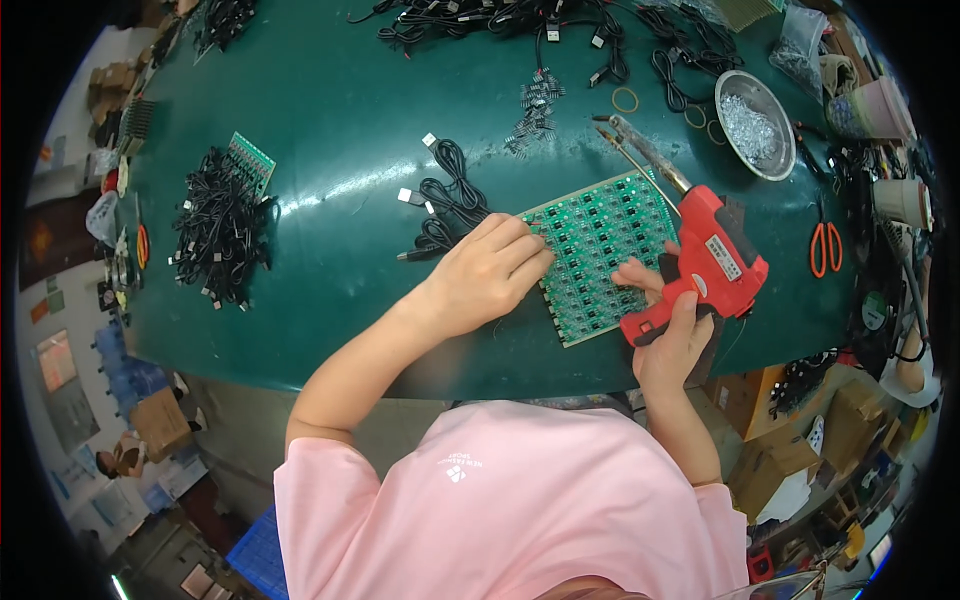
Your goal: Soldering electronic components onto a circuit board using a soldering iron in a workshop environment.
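A panel of green circuit boards (585,265), set with rows of small black parts, lies on the green table in front of me. My left hand (490,268) is closed in a pinch at the panel's upper left edge; what its fingertips hold is hidden. Just left of those fingers lie coiled black USB cables (460,190). My right hand (675,335) grips a red soldering gun (715,255) over the panel's right side. The gun's metal tip points up and away from me, beyond the panel's far edge.
A metal bowl (727,90) of clear small pieces stands at the far right, near orange-handled scissors (826,248). Small black parts (537,105) are heaped beyond the panel. Bundled cables (215,225) lie at left, more (460,22) along the far side. Cardboard boxes (775,455) stand below right.
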